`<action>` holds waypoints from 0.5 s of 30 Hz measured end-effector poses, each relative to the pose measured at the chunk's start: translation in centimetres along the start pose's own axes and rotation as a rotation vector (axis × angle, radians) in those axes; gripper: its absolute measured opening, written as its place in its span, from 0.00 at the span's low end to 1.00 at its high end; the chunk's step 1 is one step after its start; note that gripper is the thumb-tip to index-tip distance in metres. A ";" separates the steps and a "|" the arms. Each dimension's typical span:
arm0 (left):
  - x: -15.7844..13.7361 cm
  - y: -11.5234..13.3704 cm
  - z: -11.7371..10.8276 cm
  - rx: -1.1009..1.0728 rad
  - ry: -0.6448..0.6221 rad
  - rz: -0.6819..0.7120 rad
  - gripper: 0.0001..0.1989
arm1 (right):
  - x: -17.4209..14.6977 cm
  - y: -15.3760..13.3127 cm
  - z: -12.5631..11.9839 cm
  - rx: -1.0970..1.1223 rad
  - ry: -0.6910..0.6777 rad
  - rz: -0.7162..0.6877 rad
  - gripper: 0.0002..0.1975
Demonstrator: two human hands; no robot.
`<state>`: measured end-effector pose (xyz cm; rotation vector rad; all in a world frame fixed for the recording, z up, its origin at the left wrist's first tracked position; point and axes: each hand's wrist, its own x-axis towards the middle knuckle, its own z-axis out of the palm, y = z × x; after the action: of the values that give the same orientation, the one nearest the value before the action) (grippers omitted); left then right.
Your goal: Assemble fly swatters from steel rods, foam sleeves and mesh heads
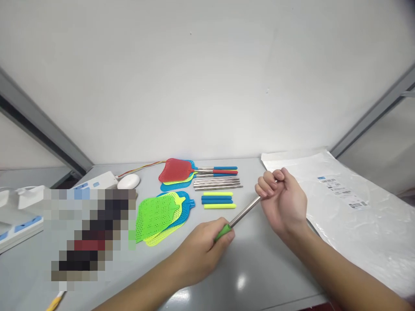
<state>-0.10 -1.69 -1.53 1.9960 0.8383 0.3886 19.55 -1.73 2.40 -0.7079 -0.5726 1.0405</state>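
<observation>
Pale wall (207,77) fills the bkgd, w/ grey metal posts (42,121) slanting at L & R edges. Grey tabletop (269,276) runs up to it, smooth, glossy, light glare nr the front edge.

Far L: white pwr strip (97,179) w/ blue socket areas, a white rounded item (129,182) beside its end; pixelated patch (90,233) in front, contents can't be told. R side: big white plastic bag (363,233) lying flat w/ printed label (342,193).

Mid-table, back to front: stacked fly swatters (177,170), red head on top, handles pointing R; loose metal rods (215,183) side by side just below; then loose grips (218,200), yellow & blue, in a row. Loose swatter heads (158,214) (green on top, yellow & blue under) overlap L of the grips.

L hand (207,248): forearm in from bottom, back of hand up, fingers closed round a green grip (223,232), thumb along it. R hand (282,203): forearm in from bottom R, palm twd camera, fingers curled round far end of a metal rod (244,211). Rod slopes up L to R btwn the hands, its near end at the green grip's mouth; both held above the table, nr front-centre. How deep it's seated: can't tell.
</observation>
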 end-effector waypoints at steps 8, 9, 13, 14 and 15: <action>0.1 -0.1 -0.3 -0.069 -0.039 -0.071 0.18 | 0.0 0.4 0.1 0.083 0.031 0.039 0.14; 0.1 -0.1 -0.3 -0.074 -0.039 -0.077 0.18 | 0.1 0.5 0.1 0.075 0.028 0.041 0.14; 0.1 -0.1 -0.3 -0.077 -0.028 -0.093 0.19 | 0.4 0.8 -0.1 -0.017 -0.001 0.047 0.15; 0.1 -0.1 -0.3 -0.073 -0.028 -0.098 0.19 | 0.4 0.9 -0.1 -0.033 -0.009 0.044 0.15; 0.1 0.0 -0.3 -0.068 -0.029 -0.102 0.19 | 0.4 1.0 0.0 -0.042 -0.017 0.039 0.16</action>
<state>-0.24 -1.43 -1.40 1.8833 0.8928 0.3245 19.19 -1.07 1.68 -0.7498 -0.5989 1.0748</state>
